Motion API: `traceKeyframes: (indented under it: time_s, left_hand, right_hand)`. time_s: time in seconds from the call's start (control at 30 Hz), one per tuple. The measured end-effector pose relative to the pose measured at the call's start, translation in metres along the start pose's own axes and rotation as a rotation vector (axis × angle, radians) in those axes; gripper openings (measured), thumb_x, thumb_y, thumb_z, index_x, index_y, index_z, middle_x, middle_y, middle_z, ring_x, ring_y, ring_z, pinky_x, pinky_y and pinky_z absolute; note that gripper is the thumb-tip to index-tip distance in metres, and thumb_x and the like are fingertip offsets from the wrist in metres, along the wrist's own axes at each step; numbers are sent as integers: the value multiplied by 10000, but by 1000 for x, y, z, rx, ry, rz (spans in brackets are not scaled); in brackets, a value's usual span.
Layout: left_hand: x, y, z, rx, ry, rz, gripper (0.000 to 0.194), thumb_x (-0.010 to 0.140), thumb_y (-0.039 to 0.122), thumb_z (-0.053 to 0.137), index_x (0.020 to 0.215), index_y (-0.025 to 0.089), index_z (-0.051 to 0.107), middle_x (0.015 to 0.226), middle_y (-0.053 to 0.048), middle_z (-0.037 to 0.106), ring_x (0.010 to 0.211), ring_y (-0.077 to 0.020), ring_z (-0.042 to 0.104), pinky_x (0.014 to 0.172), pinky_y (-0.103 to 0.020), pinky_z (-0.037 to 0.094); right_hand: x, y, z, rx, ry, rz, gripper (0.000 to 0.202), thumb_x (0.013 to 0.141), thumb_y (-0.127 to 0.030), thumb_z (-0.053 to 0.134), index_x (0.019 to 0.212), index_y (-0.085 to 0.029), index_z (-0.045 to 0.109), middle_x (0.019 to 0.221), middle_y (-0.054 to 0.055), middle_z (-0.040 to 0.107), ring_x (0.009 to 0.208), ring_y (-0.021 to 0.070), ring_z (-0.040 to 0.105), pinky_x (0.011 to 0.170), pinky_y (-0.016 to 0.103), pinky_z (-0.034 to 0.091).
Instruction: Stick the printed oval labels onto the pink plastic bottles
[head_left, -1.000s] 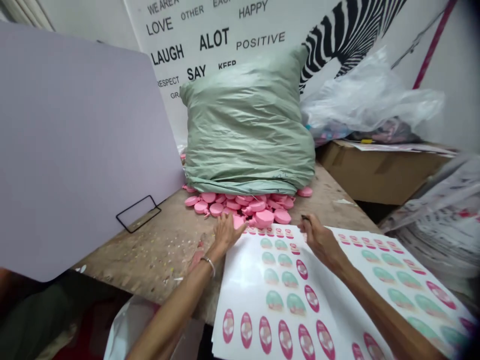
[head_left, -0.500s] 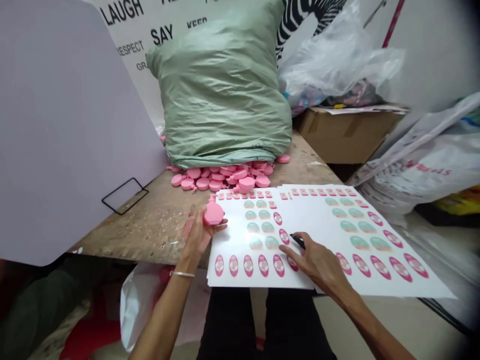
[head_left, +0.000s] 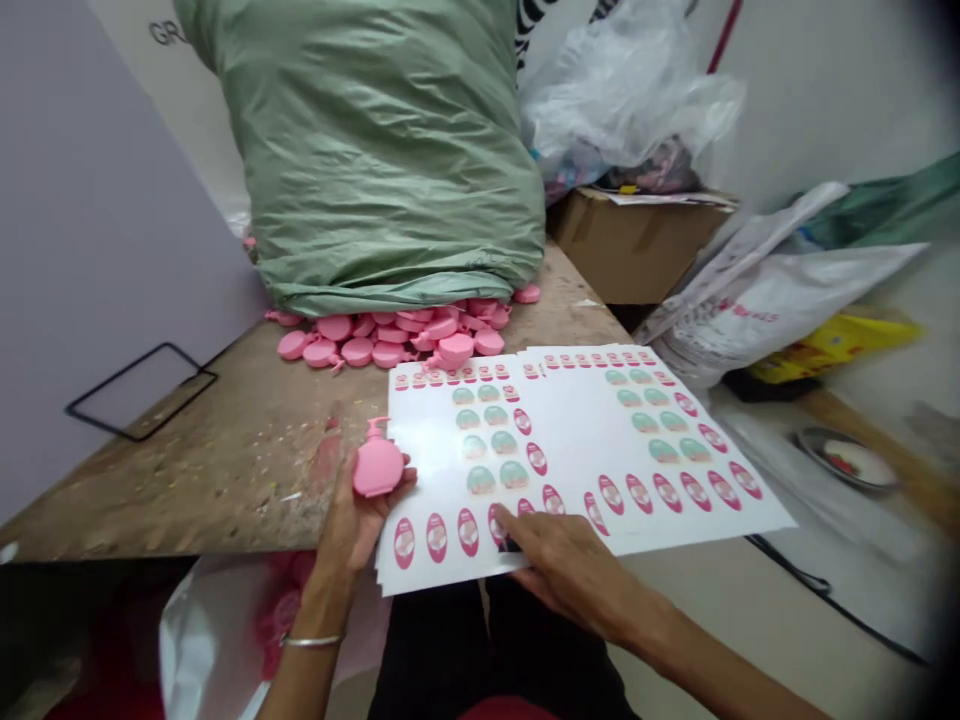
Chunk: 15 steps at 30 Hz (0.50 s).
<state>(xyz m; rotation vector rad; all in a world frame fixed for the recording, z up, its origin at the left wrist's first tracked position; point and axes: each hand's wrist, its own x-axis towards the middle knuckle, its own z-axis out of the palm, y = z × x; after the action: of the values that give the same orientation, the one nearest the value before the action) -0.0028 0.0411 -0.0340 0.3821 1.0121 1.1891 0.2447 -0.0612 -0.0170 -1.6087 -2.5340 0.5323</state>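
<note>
In my left hand [head_left: 358, 515] is a round, flat-sided pink pump bottle [head_left: 378, 466], upright with its nozzle at the top. It is held beside the left edge of a white sticker sheet [head_left: 420, 440]. My right hand [head_left: 562, 555] is over the sheet's near edge, fingertips at the bottom row of pink oval stickers [head_left: 468, 532]. Under its fingers shows a small black object [head_left: 510, 544], mostly hidden, so its kind is unclear. A second sticker sheet [head_left: 574, 420] lies to the right. Both sheets also carry green domed stickers and small pink labels.
Several similar pink pieces [head_left: 357, 351] spill from under a large green sack [head_left: 382, 150] at the table's back. A black wire frame [head_left: 142, 392] leans by a pale panel [head_left: 112, 250] on the left. A cardboard box [head_left: 622, 245] and white bags [head_left: 720, 310] stand right.
My right hand has moved left and nearer, from the oval column to the bottom row. The pink bottle has turned nozzle-up, face to me. The view has shifted right and down.
</note>
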Motion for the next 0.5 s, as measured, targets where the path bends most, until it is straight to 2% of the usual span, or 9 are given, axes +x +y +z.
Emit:
traceKeyframes:
  time_s: [0.1,0.2,0.33,0.5]
  left_hand:
    - [2,2,1,11,28,9,379,850,445,535,999,105,614,821,-135,722,698,-227,701,703,-382,597]
    - [3,10,3,30,66,27,376,849,455,532,1003,121,611,813,-129,724,680,-231,699,663,-387,601]
    - [3,27,8,25,93,106,376,861,466,496,984,137,627,809,-119,724,667,-213,694,645,-363,603]
    - [-3,36,14,32,117,181,360,874,442,474,969,137,640,798,-124,724,666,-216,693,644,-364,605]
  right_hand:
    - [4,-2,-19,13,-96,-56,260,885,-226,499,1139,-210,547,940,53,659,790,175,614,666,280,411]
    - [4,3,-30,-2,-100,-108,137,858,-152,472,941,-194,572,874,27,638,732,145,579,602,262,343]
    - [-1,8,-22,-79,22,-92,141,796,-65,452,817,-173,541,818,33,616,688,143,533,579,282,294]
    - [-5,7,-6,2,104,-48,64,807,-121,497,802,-182,515,788,18,601,658,137,513,578,270,312]
